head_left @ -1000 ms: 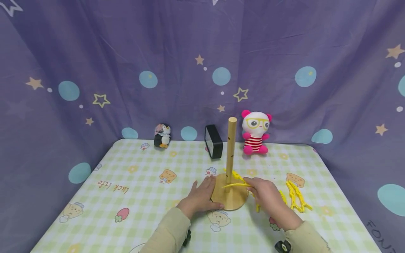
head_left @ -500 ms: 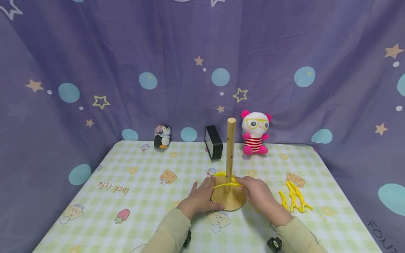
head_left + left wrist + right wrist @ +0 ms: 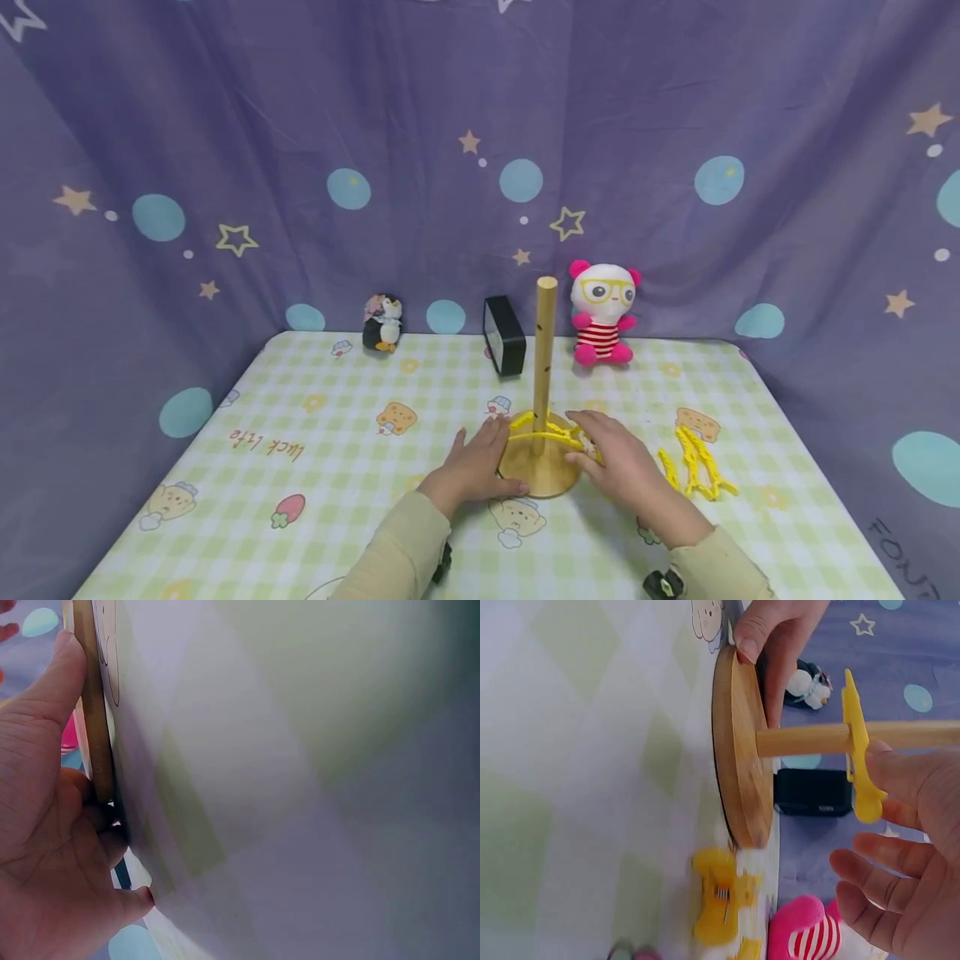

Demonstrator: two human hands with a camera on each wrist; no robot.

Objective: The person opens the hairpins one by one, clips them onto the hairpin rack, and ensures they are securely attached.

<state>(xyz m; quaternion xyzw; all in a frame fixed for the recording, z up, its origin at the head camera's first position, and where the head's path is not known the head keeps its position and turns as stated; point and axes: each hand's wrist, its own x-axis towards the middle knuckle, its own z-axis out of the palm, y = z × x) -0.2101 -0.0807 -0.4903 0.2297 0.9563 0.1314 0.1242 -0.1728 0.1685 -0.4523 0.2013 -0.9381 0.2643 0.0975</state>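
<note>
Two hands: the left hand [image 3: 474, 467] and the right hand [image 3: 622, 467] reached in from the near edge of the table [image 3: 352, 483], pale sleeves [image 3: 401, 546] angled inward, on opposite sides of a wooden stand [image 3: 544, 333].
Left hand at the base: back upward, low against the left edge of the round base [image 3: 547, 479]; the thumb lay at the near rim while the longer fingers ran forward along the side, grasping the edge between them.
Right hand at the clip: right of the post [image 3: 542, 379] and raised above the base, thumb and forefinger parted about the handle end of a yellow clip [image 3: 862, 769]. From the right wrist, one fingertip overlapped the clip; the other fingers were loosely bent, clear of it. Whether the hand was grasping the clip or had released it could not be told.
Clip on the post: partway up, roughly crosswise, one long arm on each side of the post, handles toward the right hand.
Right side of the table: more yellow clips [image 3: 697, 462] lay beyond the right wrist, their number unclear.
Back of the table: a penguin toy [image 3: 383, 323], a black box [image 3: 506, 336] and a pink-and-white panda toy [image 3: 602, 312] stood before a purple curtain [image 3: 420, 83].
</note>
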